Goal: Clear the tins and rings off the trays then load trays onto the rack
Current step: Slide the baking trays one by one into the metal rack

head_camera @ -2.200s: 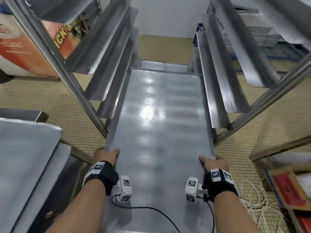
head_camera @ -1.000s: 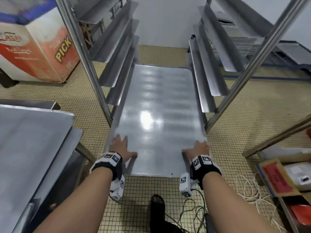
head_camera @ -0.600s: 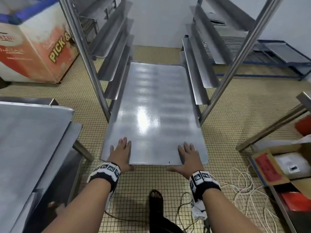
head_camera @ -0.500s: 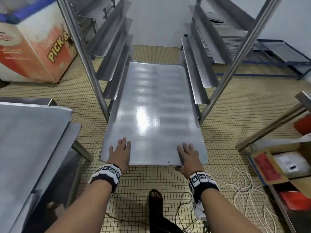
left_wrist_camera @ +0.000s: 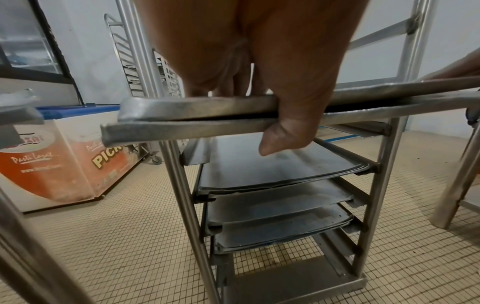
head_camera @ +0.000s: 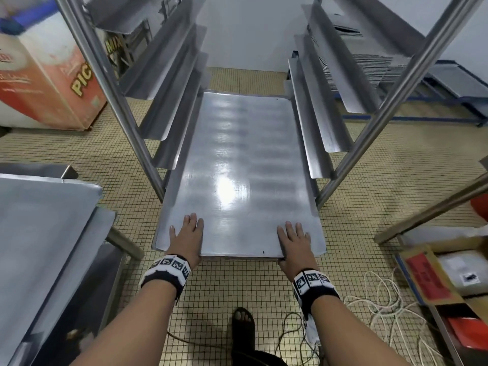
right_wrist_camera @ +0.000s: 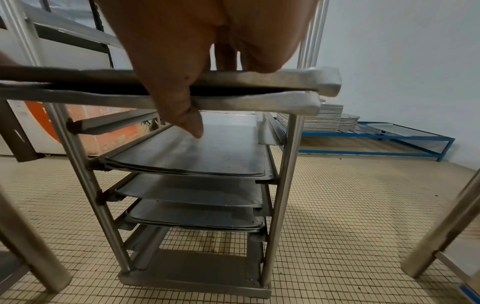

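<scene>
A bare steel tray (head_camera: 237, 154) lies on the runners of the rack (head_camera: 113, 88), its near end sticking out toward me. My left hand (head_camera: 187, 236) lies flat on the tray's near left corner and my right hand (head_camera: 293, 241) flat on the near right corner. In the left wrist view the left thumb (left_wrist_camera: 285, 133) hangs down in front of the tray's edge (left_wrist_camera: 194, 107) and of a second tray edge (left_wrist_camera: 182, 129) just beneath. The right wrist view shows the right thumb (right_wrist_camera: 182, 109) in the same position. No tins or rings are in view.
Lower rack levels hold more trays (left_wrist_camera: 272, 170). A steel table (head_camera: 39, 220) stands at my left, a red and white chest freezer (head_camera: 47, 83) behind it. A cardboard box (head_camera: 435, 273) and loose cables (head_camera: 383, 313) lie at the right. Stacked trays (right_wrist_camera: 324, 117) rest on a blue frame.
The tray has slid deeper into the rack. Both hands left its side edges and now lie flat on its near end. Over the last half second little has moved.
</scene>
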Action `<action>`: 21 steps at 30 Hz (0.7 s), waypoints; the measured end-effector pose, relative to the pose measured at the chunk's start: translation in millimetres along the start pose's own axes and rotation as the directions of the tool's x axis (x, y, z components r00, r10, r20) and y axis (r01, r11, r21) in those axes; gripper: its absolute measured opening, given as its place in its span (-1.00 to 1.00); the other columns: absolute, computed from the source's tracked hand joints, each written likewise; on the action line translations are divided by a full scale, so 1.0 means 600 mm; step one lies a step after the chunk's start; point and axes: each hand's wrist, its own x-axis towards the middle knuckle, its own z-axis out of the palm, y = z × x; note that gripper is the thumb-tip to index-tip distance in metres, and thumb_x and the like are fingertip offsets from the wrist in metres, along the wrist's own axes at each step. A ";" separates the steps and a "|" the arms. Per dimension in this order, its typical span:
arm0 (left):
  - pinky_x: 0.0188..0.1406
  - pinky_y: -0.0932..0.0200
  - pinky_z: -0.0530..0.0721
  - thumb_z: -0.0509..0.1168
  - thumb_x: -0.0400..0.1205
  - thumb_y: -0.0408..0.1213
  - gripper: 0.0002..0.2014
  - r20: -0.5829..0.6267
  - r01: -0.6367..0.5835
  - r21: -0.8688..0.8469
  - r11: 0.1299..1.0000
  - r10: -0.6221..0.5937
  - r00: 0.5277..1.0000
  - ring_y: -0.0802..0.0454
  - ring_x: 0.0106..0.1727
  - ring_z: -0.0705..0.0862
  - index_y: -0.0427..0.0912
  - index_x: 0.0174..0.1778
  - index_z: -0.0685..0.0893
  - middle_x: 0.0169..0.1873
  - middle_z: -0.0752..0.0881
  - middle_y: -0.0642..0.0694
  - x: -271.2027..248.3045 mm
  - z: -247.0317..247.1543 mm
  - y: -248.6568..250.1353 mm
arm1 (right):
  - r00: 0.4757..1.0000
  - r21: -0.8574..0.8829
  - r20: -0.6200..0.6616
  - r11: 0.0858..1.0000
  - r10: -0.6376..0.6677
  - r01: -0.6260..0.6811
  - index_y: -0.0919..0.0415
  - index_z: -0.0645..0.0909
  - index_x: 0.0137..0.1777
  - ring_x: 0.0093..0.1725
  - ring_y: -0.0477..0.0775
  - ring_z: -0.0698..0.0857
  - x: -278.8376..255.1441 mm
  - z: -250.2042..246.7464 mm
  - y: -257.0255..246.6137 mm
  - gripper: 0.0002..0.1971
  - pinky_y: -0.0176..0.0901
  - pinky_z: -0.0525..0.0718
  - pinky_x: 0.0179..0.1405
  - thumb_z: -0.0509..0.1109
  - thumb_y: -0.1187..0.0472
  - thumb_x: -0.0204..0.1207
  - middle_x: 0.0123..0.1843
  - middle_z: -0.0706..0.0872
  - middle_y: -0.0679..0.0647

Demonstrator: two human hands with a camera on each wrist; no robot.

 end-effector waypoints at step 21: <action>0.68 -0.35 -0.10 0.51 0.48 -0.46 0.03 -0.032 -0.005 -0.071 0.997 0.003 0.999 -0.12 0.77 -0.18 -0.19 0.74 -0.03 0.75 -0.17 -0.15 0.225 -0.091 -0.015 | 0.998 -0.049 -0.052 0.999 -0.018 0.015 0.11 -0.04 0.74 0.73 0.36 -0.13 0.228 -0.073 0.030 -0.04 0.31 -0.08 0.70 0.52 0.14 0.50 0.77 -0.09 0.18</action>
